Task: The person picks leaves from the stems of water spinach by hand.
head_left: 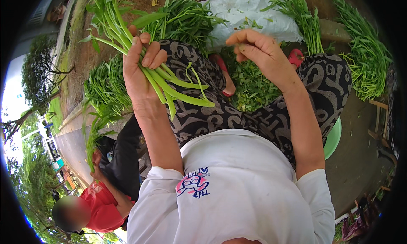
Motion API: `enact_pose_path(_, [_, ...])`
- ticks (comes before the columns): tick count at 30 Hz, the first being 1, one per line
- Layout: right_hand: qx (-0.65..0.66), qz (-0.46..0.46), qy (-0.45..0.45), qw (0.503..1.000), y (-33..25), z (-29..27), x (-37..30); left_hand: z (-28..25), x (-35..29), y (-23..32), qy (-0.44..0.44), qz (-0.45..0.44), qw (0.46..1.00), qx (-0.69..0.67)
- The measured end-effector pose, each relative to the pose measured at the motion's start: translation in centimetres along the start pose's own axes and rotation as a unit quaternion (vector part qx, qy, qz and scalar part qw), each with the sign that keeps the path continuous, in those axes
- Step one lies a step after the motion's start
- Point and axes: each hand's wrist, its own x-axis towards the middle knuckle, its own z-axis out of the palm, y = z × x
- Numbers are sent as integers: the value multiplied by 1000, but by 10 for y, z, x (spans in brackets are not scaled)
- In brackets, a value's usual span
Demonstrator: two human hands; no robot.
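My left hand (142, 68) is closed around a bunch of water spinach (171, 85), its thick pale green stems pointing down to the right and its leaves spreading up past my fingers. Over the space between my knees, my right hand (256, 53) is raised with the fingers curled and the thumb near the fingertips. Whether anything small is pinched there I cannot make out. Below it, a heap of loose green leaves and trimmings (254, 85) lies on the ground between my feet.
A pale plastic sack (250, 17) lies ahead, scattered with leaf bits. Bundles of greens rest at the left (106, 85), far middle (182, 21) and right (369, 53). A green basin (333, 138) is partly hidden by my right leg. To the left, a person in red (104, 206) holds greens.
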Motion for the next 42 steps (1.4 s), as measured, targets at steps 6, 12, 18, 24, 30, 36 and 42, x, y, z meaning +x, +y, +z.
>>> enact_pose_path(6, [-73,-118,-39,990,4,8,1,3,-2,-8,-10,-3,999,35])
enact_pose_path(12, [21,-135,-128,982,-7,25,-8,12,-3,-18,-13,-14,997,71])
enact_pose_path(18, [-27,-34,-145,989,-15,16,-8,10,-4,-13,-9,-7,998,68])
enact_pose_path(24, [-69,-40,-127,989,-9,19,-10,7,-1,-12,-18,-9,998,55])
enact_pose_path(30, [-1,21,-124,992,-13,19,-11,7,0,-12,-17,-5,998,62])
enact_pose_path(36, [123,58,-68,988,-2,21,-10,6,0,-13,-13,1,999,52])
enact_pose_path(42, [190,89,-21,977,-5,20,-8,7,2,-9,-2,24,998,51])
